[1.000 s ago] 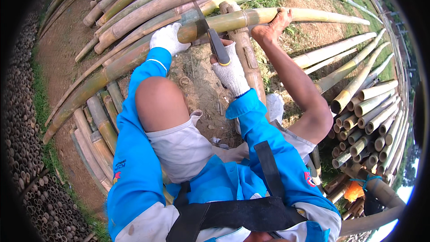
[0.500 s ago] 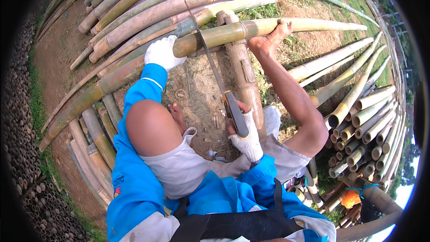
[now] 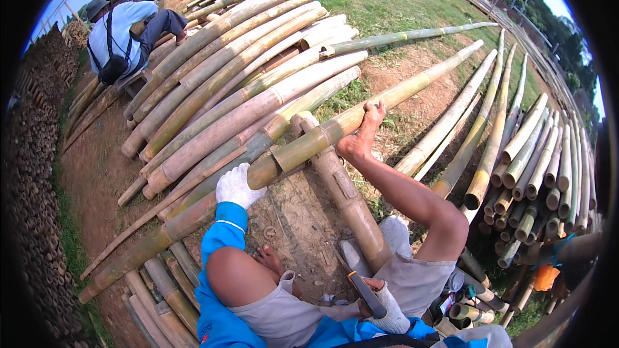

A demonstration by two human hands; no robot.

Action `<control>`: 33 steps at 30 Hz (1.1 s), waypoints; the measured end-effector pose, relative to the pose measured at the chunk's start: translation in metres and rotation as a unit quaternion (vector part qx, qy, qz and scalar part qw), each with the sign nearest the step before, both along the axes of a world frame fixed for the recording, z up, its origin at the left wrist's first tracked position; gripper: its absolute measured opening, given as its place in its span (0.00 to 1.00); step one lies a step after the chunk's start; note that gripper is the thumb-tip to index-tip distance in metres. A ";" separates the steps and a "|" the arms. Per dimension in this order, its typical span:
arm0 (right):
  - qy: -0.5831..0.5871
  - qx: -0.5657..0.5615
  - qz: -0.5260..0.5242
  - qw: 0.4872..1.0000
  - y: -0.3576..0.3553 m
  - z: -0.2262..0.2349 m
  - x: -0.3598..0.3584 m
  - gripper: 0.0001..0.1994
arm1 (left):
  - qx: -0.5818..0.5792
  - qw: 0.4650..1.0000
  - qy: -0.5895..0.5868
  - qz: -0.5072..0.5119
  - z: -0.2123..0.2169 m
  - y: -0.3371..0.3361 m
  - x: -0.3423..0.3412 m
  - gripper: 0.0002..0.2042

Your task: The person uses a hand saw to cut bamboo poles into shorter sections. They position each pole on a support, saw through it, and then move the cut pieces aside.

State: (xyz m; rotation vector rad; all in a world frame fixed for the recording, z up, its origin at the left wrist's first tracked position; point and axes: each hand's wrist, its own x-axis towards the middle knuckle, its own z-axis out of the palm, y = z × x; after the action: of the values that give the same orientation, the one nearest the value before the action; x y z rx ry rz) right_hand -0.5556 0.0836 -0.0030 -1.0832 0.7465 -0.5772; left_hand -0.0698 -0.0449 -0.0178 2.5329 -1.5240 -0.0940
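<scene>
Fingers of the gloved left hand (image 3: 238, 187) curl around the bamboo pole (image 3: 303, 150), slanting near left to far right; the right hand (image 3: 388, 312) clasps the saw (image 3: 366, 293), near. A sleeve (image 3: 222, 312) bears an unreadable red mark (image 3: 205, 338). Far left, a person (image 3: 138, 20) wears a black bag (image 3: 113, 69), contents hidden.

We look over an outdoor bamboo work yard (bare earth (image 3: 97, 174) and grass (image 3: 380, 0) underfoot), shown by stacked poles (image 3: 225, 132) and a handsaw (image 3: 366, 293) among them.
</scene>
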 end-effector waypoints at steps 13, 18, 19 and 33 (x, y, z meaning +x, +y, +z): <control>0.099 -0.321 -0.004 0.942 -0.121 -0.040 0.159 0.33 | 0.027 1.000 0.014 -0.005 0.012 0.006 0.000 0.42; 0.108 -0.237 0.000 0.965 -0.010 -0.004 0.007 0.36 | 0.035 0.999 0.027 0.001 0.002 0.000 0.007 0.41; 0.125 -0.222 -0.009 0.967 -0.006 0.000 0.002 0.36 | 0.035 0.999 0.019 -0.001 0.000 0.000 0.007 0.39; 0.038 -0.184 0.028 0.982 -0.093 -0.067 0.101 0.34 | 0.017 0.999 0.029 -0.017 0.006 0.005 0.008 0.37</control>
State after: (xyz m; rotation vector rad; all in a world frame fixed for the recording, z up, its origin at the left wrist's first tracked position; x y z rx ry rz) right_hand -0.4542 -0.0091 -0.0703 -1.4708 0.6884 -0.6433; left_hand -0.0615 -0.0396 -0.0115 2.5070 -1.5577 -0.1998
